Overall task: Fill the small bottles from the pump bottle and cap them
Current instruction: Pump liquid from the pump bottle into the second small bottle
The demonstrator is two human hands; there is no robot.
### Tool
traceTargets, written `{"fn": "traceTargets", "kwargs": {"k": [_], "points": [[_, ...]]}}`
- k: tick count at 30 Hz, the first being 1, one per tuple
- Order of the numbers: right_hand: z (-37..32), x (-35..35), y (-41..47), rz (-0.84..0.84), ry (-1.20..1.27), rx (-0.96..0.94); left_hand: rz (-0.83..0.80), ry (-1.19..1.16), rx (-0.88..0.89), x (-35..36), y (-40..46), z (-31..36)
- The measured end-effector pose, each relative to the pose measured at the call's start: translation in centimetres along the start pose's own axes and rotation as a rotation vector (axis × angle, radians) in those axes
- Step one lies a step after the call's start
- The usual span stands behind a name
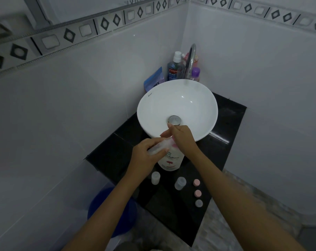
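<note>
pump bottle (pixel 170 161) on counter (pixel 224 127) before sink (pixel 153 109), two small bottles (pixel 155 177) nearer.

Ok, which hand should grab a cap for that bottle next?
Probably the right hand: the loose caps lie on its side of the counter, while the left hand holds the small bottle.

Basin (pixel 198 98): glossy white ceramic. Countertop (pixel 231 120): polished black stone. Faucet (pixel 191 58): shiny metal. Small bottles (pixel 179 183): translucent matt plastic.

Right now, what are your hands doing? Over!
Left hand holds small clear plastic bottle tilted at pump. Right hand on white pump bottle. Two empty bottles, three caps waiting on black counter. Nothing blocking.
</note>
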State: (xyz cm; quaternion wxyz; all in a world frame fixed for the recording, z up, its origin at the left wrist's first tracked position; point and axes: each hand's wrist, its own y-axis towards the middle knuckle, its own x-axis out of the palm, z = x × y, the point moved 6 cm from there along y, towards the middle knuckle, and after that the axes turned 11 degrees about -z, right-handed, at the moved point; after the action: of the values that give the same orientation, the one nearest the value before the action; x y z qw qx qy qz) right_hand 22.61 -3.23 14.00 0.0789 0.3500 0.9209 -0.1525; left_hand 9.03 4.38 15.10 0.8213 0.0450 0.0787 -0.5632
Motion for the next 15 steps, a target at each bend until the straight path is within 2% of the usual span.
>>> {"fn": "traceTargets", "kwargs": {"k": [4,10,15], "points": [[-1.6,-0.7,0.1,-0.047,-0.082,-0.038,0.012,-0.026,0.037,-0.3,0.1,0.8],[-2.0,-0.9,-0.4,-0.086,-0.019,-0.044,0.007,-0.061,0.056,-0.3,0.3,1.1],[-1.3,-0.2,-0.5,-0.090,0.022,0.004,-0.004,-0.072,0.003,-0.2,0.2,0.3]]}}
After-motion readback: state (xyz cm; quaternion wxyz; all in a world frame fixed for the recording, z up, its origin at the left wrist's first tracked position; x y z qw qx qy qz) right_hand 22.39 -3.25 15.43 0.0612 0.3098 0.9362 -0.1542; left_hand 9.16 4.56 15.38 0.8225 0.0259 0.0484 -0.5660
